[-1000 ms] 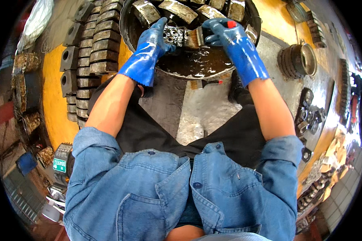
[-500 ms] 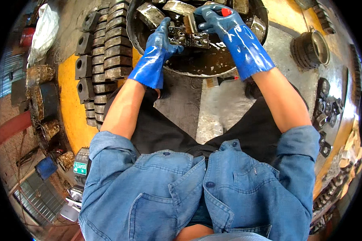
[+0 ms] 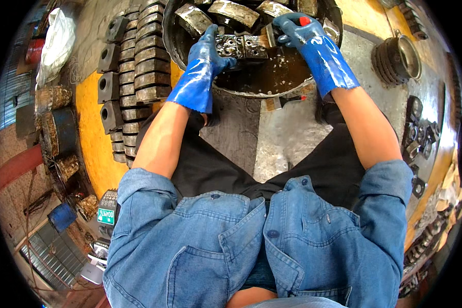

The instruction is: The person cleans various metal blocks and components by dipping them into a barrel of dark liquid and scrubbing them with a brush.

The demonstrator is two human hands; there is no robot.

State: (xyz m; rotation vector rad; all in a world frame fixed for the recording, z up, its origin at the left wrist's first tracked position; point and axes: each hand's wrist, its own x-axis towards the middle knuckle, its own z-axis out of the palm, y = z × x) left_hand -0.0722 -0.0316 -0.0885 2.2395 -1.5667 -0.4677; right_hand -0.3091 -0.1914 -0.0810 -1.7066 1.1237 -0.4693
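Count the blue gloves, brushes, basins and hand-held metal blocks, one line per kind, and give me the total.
Blue gloves: 2, one on the left hand, one on the right hand
Brushes: 2, the held brush in the right hand, the loose brush lying by the basin
Basins: 1
Hand-held metal blocks: 1, the block in the left hand
Total: 6

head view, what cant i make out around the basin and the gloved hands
Head view:
far rim of the basin: cut off by top edge
underside of the metal block: behind its upper face
mid-handle of the held paintbrush: inside right hand
basin's bottom: under dark liquid
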